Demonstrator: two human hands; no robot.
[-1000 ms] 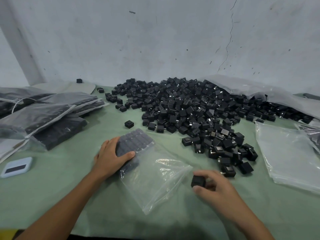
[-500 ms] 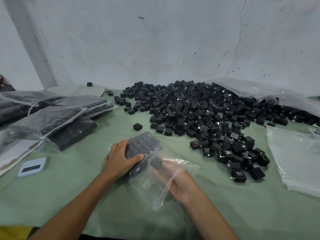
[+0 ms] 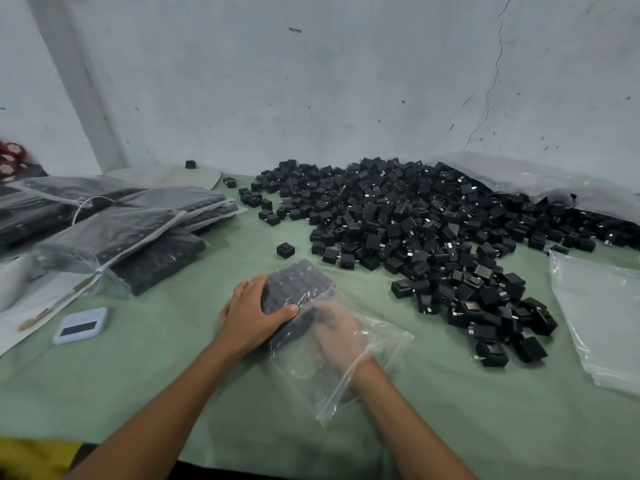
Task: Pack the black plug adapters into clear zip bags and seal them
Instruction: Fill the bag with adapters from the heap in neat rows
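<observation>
Clear zip bag [image 3: 349,386] around right hand [image 3: 337,332]

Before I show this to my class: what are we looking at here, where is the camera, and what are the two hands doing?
No machine here: a person works with bare hands, filmed by a camera worn on the head, looking down at a green table. A big pile of black plug adapters lies ahead, filled bags at the left. The left hand steadies the packed rows in a clear zip bag. The right hand is inside the bag; what it holds is blurred.
</observation>
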